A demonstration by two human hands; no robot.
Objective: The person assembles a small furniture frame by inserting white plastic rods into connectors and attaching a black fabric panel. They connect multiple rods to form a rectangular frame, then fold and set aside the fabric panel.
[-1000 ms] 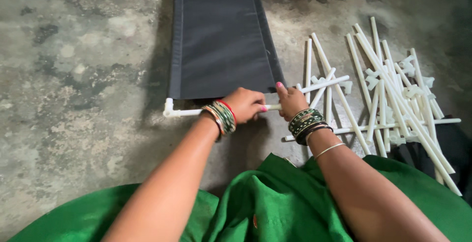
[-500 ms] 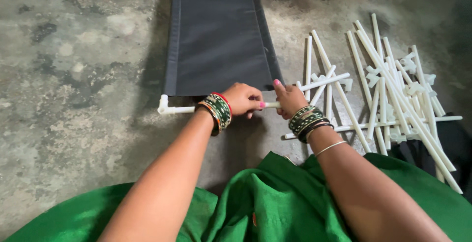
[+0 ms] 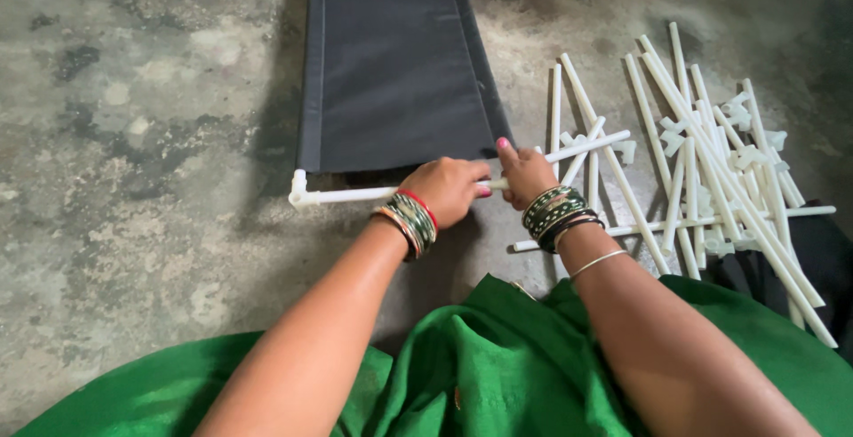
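A long black fabric panel [image 3: 395, 64] lies flat on the concrete floor, running away from me. Along its near edge lies a white plastic pipe [image 3: 346, 194] with an elbow connector [image 3: 299, 190] on its left end. My left hand [image 3: 449, 190] is closed around this pipe near the panel's right corner. My right hand [image 3: 524, 173] touches the same pipe just to the right, thumb raised, fingers curled on it. Both wrists carry several bangles.
A loose heap of white pipes and small connectors [image 3: 702, 153] lies on the floor to the right. Green cloth [image 3: 480, 375] covers my lap at the bottom. A dark object [image 3: 822, 259] sits at the right edge. Rough concrete floor [image 3: 133, 135] spreads to the left.
The pipe with its elbow end has slid slightly to the left along the panel's edge. Both hands stay on it, close together.
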